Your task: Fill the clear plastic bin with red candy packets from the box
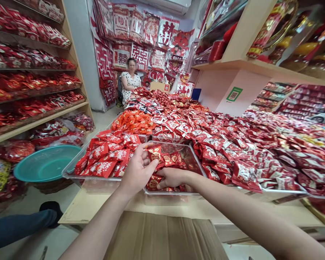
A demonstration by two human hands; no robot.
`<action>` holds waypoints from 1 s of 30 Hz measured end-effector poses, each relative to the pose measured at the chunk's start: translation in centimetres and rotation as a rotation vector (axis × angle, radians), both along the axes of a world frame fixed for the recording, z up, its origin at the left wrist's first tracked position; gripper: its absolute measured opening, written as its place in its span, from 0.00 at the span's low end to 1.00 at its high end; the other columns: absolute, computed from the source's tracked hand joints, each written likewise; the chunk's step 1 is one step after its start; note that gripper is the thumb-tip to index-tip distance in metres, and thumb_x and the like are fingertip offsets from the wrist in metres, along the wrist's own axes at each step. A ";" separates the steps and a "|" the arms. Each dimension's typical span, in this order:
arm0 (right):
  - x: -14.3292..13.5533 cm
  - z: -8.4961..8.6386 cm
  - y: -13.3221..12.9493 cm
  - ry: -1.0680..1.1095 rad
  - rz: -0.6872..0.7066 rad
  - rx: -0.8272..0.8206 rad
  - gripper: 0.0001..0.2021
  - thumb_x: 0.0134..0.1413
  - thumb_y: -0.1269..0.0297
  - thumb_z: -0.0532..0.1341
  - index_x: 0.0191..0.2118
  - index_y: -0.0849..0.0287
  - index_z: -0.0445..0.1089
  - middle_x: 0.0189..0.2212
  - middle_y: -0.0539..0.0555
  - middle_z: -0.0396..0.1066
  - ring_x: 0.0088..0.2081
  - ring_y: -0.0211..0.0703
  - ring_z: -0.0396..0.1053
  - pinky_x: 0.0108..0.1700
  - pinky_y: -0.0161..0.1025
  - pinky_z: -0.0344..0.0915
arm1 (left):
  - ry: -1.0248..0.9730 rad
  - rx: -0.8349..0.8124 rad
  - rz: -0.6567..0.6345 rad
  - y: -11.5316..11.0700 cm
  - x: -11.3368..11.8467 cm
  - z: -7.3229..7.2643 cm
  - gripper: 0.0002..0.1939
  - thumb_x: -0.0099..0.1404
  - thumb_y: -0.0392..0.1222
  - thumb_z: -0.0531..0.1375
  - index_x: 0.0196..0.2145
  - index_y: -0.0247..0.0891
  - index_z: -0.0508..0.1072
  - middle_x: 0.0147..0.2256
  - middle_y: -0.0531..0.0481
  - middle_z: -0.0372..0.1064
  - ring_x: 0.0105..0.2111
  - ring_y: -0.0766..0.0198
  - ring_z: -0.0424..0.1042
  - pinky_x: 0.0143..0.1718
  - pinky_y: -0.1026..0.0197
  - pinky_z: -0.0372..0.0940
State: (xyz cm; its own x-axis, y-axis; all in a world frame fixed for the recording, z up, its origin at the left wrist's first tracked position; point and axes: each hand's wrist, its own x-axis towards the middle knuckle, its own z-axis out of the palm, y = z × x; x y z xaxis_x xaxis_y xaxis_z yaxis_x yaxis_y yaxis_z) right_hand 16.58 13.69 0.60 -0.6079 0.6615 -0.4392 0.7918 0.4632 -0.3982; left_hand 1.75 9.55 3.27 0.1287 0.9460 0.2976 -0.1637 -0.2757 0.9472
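Observation:
A clear plastic bin (199, 164) at the middle of the front row holds red packets with gold print. Over its left side, my left hand (139, 168) pinches one red packet (155, 153) between thumb and fingers. My right hand (172, 178) reaches down into the same bin, its thumb and forefinger against the red and gold packets there; whether it grips one is hidden. Directly left stands another clear bin (70, 169) heaped with red packets (105, 155) with white print.
Heaps of red packets (233, 144) extend back and right. A cardboard piece (165, 236) lies in front, below my forearms. A teal basin (46, 166), stocked shelves (35, 79) and someone's leg (21, 227) are left. A person (130, 81) sits behind; a cabinet (233, 65) overhangs the right.

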 end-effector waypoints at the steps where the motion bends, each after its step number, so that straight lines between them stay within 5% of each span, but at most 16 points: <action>1: 0.0 0.1 -0.1 -0.004 0.002 0.004 0.17 0.47 0.58 0.59 0.43 0.62 0.67 0.35 0.55 0.71 0.33 0.44 0.67 0.34 0.37 0.62 | 0.002 -0.003 0.000 0.0 0.0 0.0 0.20 0.56 0.34 0.57 0.46 0.43 0.58 0.39 0.48 0.69 0.35 0.64 0.72 0.38 0.58 0.67; 13: 0.2 -0.1 -0.4 0.048 -0.212 0.004 0.22 0.40 0.66 0.64 0.44 0.62 0.62 0.31 0.52 0.68 0.30 0.39 0.64 0.30 0.34 0.61 | 0.016 -0.002 0.010 0.0 0.1 0.0 0.20 0.56 0.34 0.58 0.46 0.43 0.59 0.39 0.48 0.69 0.34 0.64 0.72 0.37 0.57 0.67; 22: -0.2 0.4 -0.7 -0.058 -0.372 0.087 0.09 0.41 0.73 0.61 0.33 0.61 0.66 0.29 0.51 0.69 0.29 0.37 0.63 0.28 0.31 0.59 | 0.015 0.009 0.007 0.0 0.1 -0.1 0.20 0.56 0.34 0.57 0.47 0.43 0.59 0.40 0.47 0.70 0.36 0.63 0.72 0.40 0.56 0.66; 30: -0.5 0.9 -1.4 -0.213 -0.175 -0.014 0.10 0.41 0.66 0.60 0.34 0.60 0.70 0.30 0.55 0.72 0.30 0.44 0.68 0.26 0.34 0.60 | 0.000 0.001 0.004 0.0 0.1 0.0 0.20 0.55 0.35 0.58 0.46 0.42 0.59 0.42 0.46 0.70 0.37 0.62 0.73 0.39 0.57 0.67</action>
State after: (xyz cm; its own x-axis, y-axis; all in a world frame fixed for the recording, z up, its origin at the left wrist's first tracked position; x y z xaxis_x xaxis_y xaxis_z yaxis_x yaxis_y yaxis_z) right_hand 16.05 12.31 1.53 -0.3778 0.7416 -0.5544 0.9259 0.3073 -0.2199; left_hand 1.87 9.53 3.23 0.1246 0.9463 0.2984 -0.1629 -0.2772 0.9469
